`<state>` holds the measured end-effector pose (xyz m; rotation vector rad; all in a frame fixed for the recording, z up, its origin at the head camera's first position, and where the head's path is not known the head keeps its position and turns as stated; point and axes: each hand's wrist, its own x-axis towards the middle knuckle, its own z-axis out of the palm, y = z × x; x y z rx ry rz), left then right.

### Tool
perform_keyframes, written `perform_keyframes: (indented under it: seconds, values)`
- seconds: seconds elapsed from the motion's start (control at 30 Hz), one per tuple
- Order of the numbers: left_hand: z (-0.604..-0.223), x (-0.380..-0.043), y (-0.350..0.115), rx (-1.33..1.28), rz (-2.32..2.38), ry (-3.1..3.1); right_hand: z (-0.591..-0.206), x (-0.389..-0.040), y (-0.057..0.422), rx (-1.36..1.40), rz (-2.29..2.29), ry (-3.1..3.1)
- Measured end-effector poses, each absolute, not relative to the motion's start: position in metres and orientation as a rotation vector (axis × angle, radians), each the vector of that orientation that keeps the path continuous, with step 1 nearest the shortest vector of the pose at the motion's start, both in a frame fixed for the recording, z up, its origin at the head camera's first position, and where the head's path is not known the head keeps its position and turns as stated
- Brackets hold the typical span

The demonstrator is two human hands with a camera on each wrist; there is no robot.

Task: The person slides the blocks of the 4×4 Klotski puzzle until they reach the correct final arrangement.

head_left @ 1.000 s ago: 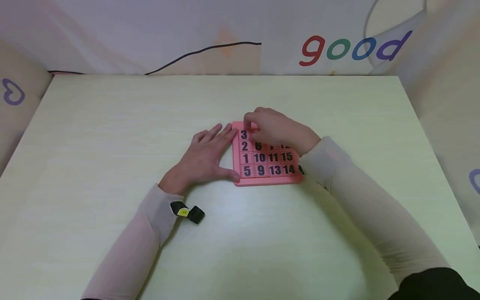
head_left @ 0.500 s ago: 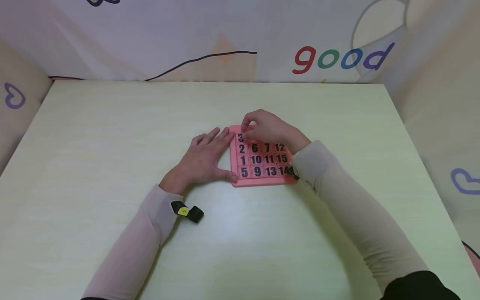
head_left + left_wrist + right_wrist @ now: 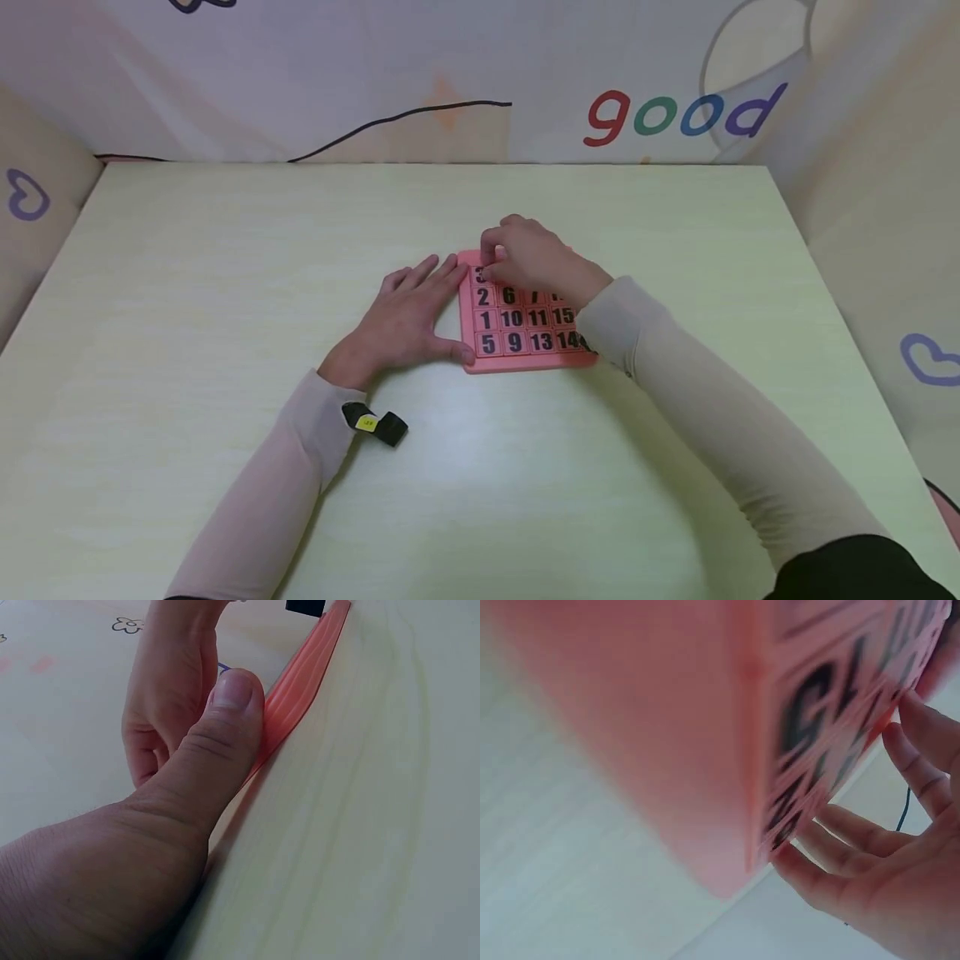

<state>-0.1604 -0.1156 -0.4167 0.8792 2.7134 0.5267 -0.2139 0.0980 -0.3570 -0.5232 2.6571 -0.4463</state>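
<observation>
A pink sliding number puzzle [image 3: 531, 362] with black-numbered tiles lies on the table in the head view. My left hand [image 3: 401, 321] is spread beside its left edge, thumb at the lower left corner and fingertips at the upper left. In the left wrist view, the left thumb [image 3: 202, 750] rests against the puzzle's pink side [image 3: 307, 682]. Over the puzzle's top rows, my right hand [image 3: 536, 258] bends its index finger and thumb near tile 3, covering most of that row. The right wrist view has the right hand's fingers [image 3: 810, 877] touching the tiled face [image 3: 810, 727].
The pale table [image 3: 225, 250] runs back to a printed cloth wall [image 3: 360, 67] with the word "good" on it. A black strap with a small box [image 3: 378, 423] sits at the left wrist.
The head view has shifted slightly. The right hand moves in small steps over the puzzle's top rows, now covering part of tiles 3, 7 and 12. The left hand stays put.
</observation>
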Motion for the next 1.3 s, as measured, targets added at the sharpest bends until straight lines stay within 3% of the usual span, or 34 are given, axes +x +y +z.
perform_keyframes:
  seconds: [0.7,1.3]
  values:
    - [-0.416,-0.163,-0.113,0.863,0.501,2.72,-0.344,-0.217,0.133,-0.205,-0.451,2.611]
    - [-0.419,-0.16,-0.116,0.853,0.486,2.731,-0.365,-0.195,0.196,-0.256,-1.2,2.462]
